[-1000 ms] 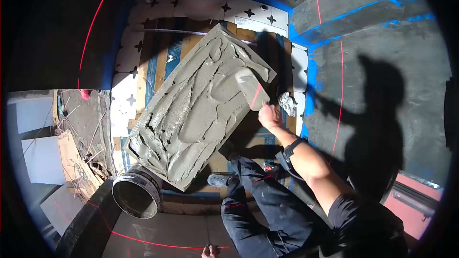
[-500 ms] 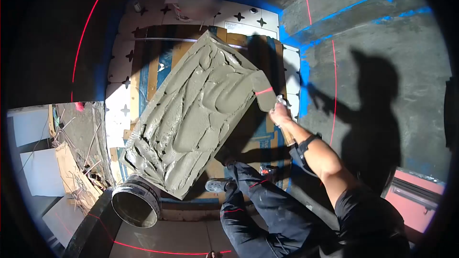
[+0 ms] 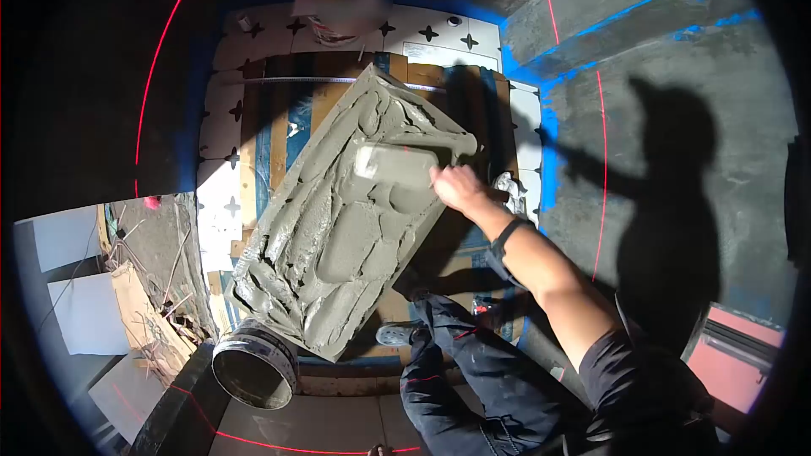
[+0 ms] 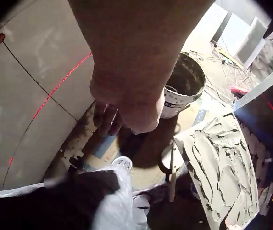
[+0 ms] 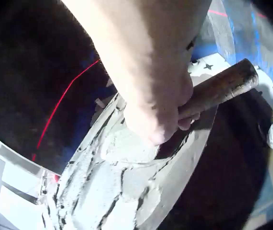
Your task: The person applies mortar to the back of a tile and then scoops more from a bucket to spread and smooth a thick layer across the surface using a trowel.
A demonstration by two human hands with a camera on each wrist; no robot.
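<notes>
My right hand (image 3: 460, 188) grips the wooden handle (image 5: 222, 88) of a trowel, with the fingers wrapped round it in the right wrist view. The flat trowel blade (image 3: 395, 165) lies on grey mortar (image 3: 346, 241), over the upper right part of a large slab. Ridges and smooth swipes mark the mortar along the slab's whole length. My left hand (image 4: 127, 112) hangs away from the slab in the left wrist view, its visible fingers loose and holding nothing; the forearm hides part of it.
A mortar-smeared bucket (image 3: 253, 367) stands at the slab's lower left corner. Crumpled white material (image 3: 509, 192) lies right of the slab. Patterned tiles (image 3: 224, 122) border the cardboard-covered floor. Broken wood (image 3: 148, 312) lies at left, and a pink case (image 3: 731, 363) at lower right.
The trowel first moved right to the slab's edge, then swung back left over the mortar, its blade turning sideways. The right hand moved with it. The mortar near the upper right has new marks.
</notes>
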